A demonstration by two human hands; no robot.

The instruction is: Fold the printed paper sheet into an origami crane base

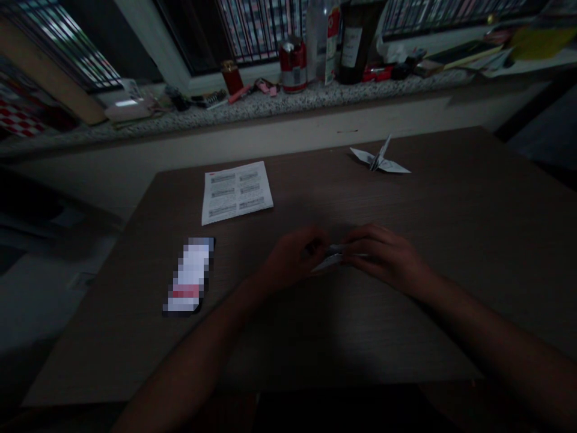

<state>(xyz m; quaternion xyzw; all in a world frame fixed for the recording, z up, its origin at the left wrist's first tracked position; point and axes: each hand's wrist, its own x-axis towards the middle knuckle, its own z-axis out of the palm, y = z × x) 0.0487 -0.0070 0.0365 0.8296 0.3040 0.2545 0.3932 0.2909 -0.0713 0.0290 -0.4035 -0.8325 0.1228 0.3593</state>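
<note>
Between my two hands, low over the middle of the table, is a small folded piece of paper (332, 258), largely covered by my fingers. My left hand (297, 252) grips its left side with the fingers curled in. On the right side, my right hand (378, 252) closes over the paper, fingers pressed together. The exact shape of the folds is hidden and dim. A finished paper crane (379, 161) rests at the back of the table, beyond my right hand.
A printed sheet (237, 191) lies at the back left of the brown table (451, 198). Nearer, a phone (189, 276) with a blurred screen lies left of my hands. Behind, the stone windowsill (252, 108) bears a red can (293, 65), a dark container (354, 51) and clutter.
</note>
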